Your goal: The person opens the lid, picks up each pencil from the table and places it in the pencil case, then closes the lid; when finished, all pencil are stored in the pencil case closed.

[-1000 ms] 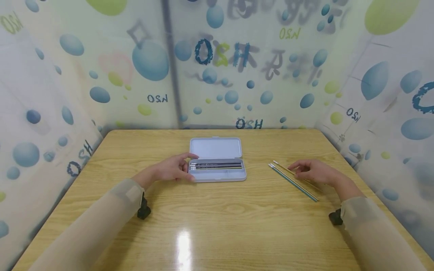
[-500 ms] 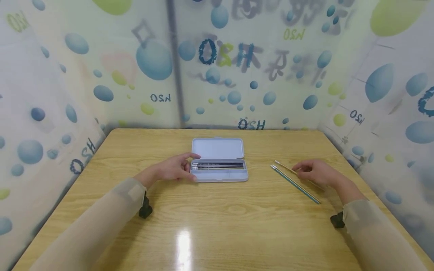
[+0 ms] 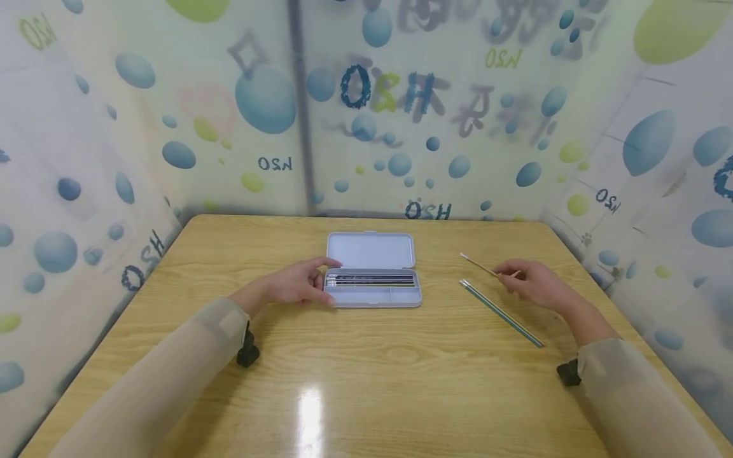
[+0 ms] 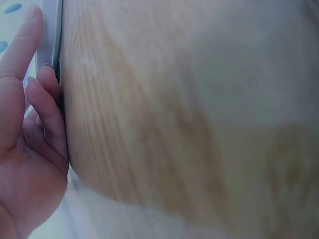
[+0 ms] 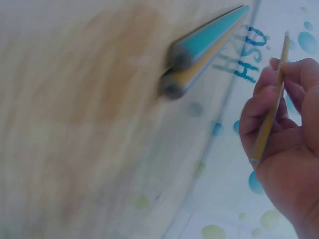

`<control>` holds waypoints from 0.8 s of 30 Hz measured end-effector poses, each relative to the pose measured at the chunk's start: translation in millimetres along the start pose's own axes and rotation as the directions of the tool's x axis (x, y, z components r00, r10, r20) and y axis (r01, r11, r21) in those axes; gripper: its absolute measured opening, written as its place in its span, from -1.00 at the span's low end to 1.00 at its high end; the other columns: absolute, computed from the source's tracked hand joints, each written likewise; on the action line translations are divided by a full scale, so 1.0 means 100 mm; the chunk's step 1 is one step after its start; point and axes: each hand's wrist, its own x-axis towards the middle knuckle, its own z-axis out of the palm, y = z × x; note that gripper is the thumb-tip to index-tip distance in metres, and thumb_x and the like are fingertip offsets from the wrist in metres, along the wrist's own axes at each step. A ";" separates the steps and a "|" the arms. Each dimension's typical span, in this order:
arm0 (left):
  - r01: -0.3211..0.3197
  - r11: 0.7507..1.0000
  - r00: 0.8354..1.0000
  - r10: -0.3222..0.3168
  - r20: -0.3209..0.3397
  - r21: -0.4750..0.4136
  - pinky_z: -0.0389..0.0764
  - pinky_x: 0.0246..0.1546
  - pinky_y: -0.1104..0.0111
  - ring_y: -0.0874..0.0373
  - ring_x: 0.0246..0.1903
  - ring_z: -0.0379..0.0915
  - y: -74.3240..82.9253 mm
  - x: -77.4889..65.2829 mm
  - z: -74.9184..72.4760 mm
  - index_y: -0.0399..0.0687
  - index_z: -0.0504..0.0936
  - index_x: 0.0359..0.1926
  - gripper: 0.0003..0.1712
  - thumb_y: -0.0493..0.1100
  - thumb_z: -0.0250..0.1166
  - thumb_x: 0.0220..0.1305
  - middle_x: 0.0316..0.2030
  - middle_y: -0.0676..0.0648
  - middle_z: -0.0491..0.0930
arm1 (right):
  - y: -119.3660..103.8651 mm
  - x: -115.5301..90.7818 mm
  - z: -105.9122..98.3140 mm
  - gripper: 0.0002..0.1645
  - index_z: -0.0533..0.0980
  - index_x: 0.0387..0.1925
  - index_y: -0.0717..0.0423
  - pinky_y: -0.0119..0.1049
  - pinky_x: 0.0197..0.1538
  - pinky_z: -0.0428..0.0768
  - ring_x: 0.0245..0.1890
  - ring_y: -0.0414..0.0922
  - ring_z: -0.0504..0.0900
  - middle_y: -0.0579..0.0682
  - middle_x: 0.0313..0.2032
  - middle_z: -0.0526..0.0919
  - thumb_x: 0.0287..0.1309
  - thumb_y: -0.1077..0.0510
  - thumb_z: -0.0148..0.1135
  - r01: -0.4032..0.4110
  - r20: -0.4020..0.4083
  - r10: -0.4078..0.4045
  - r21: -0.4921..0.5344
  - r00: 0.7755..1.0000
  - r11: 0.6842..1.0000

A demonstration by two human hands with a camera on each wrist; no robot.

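A pale grey-blue pencil case [image 3: 357,297] lies open on the table, its lid [image 3: 371,250] laid back. Several dark pencils [image 3: 372,280] fill its rear compartment. My left hand [image 3: 294,282] holds the case's left end, thumb at the front corner and index finger at the back. In the left wrist view the other fingers [image 4: 50,107] are curled beside the case. My right hand [image 3: 532,284] pinches a yellow pencil [image 3: 480,265], its eraser end pointing to the far left. The right wrist view shows this yellow pencil [image 5: 269,119] between thumb and fingers, crossing the palm.
A teal pencil [image 3: 504,315] and a yellow one [image 5: 199,67] lie side by side on the wooden table [image 3: 366,375], just left of my right hand. Patterned curtains [image 3: 366,127] stand around the table's back and sides.
My right hand has lifted its yellow pencil off the table, away from the two lying pencils. The left hand keeps its place on the case. The head view has shifted slightly.
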 end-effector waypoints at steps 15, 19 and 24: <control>0.016 1.000 1.000 -0.016 -0.002 0.006 0.39 -0.49 0.40 0.13 -0.44 0.34 0.01 0.00 0.00 0.01 0.24 0.68 0.03 -0.05 0.61 0.36 -0.31 -0.03 0.52 | -0.48 0.21 0.16 -0.62 0.66 0.33 0.08 -0.27 -0.21 0.57 -0.19 -0.10 0.60 0.17 0.09 0.72 0.61 0.16 0.24 0.129 0.043 -0.128 -0.029 0.991 0.991; 0.017 1.000 1.000 -0.017 0.000 0.001 0.39 -0.49 0.39 0.13 -0.43 0.34 -0.01 0.01 0.00 0.01 0.23 0.69 0.04 -0.04 0.61 0.36 -0.31 -0.04 0.52 | -0.58 0.31 0.23 -0.62 0.68 0.34 0.05 -0.26 -0.20 0.60 -0.22 -0.10 0.60 0.18 0.09 0.73 0.61 0.18 0.24 0.159 0.062 -0.158 -0.016 0.986 0.987; 0.026 1.000 1.000 -0.026 -0.002 -0.002 0.41 -0.48 0.38 0.12 -0.42 0.35 -0.02 0.02 0.00 0.03 0.25 0.68 0.03 -0.03 0.61 0.36 -0.30 -0.04 0.52 | -0.69 0.44 0.35 -0.62 0.70 0.33 0.01 -0.20 -0.07 0.64 -0.15 -0.09 0.62 0.18 0.10 0.76 0.61 0.19 0.23 0.215 0.079 -0.213 -0.008 0.974 0.977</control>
